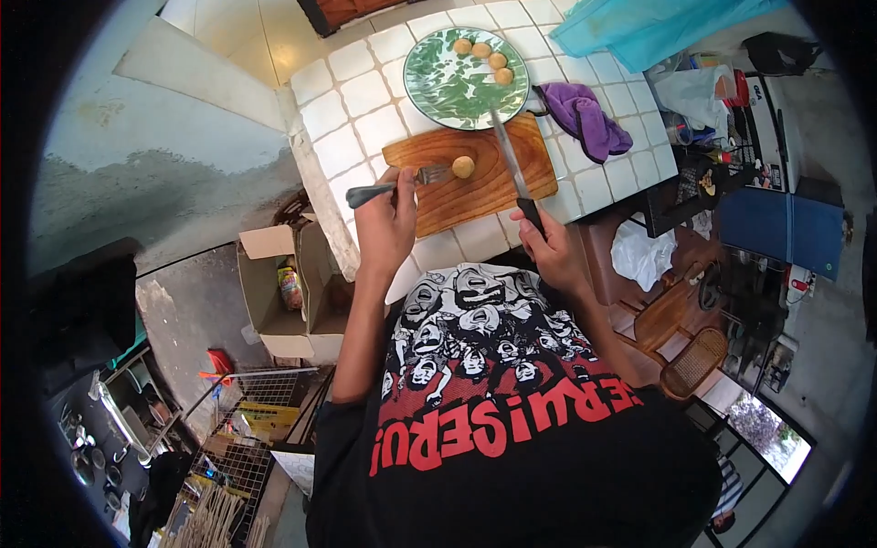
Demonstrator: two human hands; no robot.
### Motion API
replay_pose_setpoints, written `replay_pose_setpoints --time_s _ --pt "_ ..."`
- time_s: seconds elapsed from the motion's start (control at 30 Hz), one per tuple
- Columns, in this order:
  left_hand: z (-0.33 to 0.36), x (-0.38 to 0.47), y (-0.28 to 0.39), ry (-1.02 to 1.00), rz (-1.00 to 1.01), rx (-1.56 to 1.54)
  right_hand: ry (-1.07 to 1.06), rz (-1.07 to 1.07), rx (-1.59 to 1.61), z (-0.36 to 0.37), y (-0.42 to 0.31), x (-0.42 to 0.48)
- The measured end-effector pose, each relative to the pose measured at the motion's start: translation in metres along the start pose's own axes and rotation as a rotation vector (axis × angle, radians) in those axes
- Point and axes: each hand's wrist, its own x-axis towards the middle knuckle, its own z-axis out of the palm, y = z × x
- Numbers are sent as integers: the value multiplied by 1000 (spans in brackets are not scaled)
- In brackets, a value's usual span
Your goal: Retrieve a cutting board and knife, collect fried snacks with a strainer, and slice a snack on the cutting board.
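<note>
My left hand [390,219] grips a metal fork [431,175], its tines over the left part of a wooden cutting board [445,212]. A single round tan ball [463,167] rests on the board, just right of the tines. In my right hand [545,243] is a knife with a black handle [532,216]. Its long blade [510,154] slants up across the board, and the tip overlaps the near rim of a green-and-white plate [438,82]. Several similar balls [482,50] lie in a curved row on the plate's far right side.
Right of the plate lies a crumpled purple cloth [582,120] on the white tiled counter [356,96]. Turquoise fabric [637,34] hangs over the far right corner. An opened cardboard box [267,301] stands below the counter's left edge, and a wooden chair [668,315] is at the right.
</note>
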Motion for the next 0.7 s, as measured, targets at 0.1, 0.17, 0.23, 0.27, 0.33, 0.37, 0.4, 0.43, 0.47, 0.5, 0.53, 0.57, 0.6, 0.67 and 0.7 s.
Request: replay_pose_setpoints --time_s 0.1,0.17,0.23,0.27,0.33,0.37,0.4,0.43,0.47,0.5,0.53,0.57,0.6,0.67,0.7 --pt "7 6 -7 -7 -19 63 16 -35 -232 -2 3 -1" --pt "10 10 -3 -13 -11 123 30 -59 -291 -2 2 -3" --pt "12 13 -1 -24 8 204 2 4 -355 1 -8 -4" --pt "15 14 0 5 47 207 1 -17 -360 2 -9 -4" --pt "15 14 2 28 79 211 -1 3 -388 4 -12 -4" --pt "13 15 5 11 64 242 -1 15 -416 5 -12 -4" --pt "13 16 8 -7 53 271 -2 20 -417 4 -12 -3" --pt "13 17 9 -9 49 270 -15 39 -423 4 -11 -1" --pt "12 17 10 -20 23 268 -27 57 -429 4 -11 -1" --pt "12 17 10 -28 -3 267 -30 58 -430 5 -11 0" --pt "13 17 9 -27 -5 268 -32 62 -447 6 -12 1" --pt "13 17 8 -13 8 267 -34 65 -465 7 -14 1" --pt "13 17 8 -2 22 267 -33 66 -463 7 -14 1" --pt "13 15 8 -6 23 260 -37 100 -507 8 -15 1" --pt "13 14 9 -6 23 251 -36 98 -507 8 -13 1"
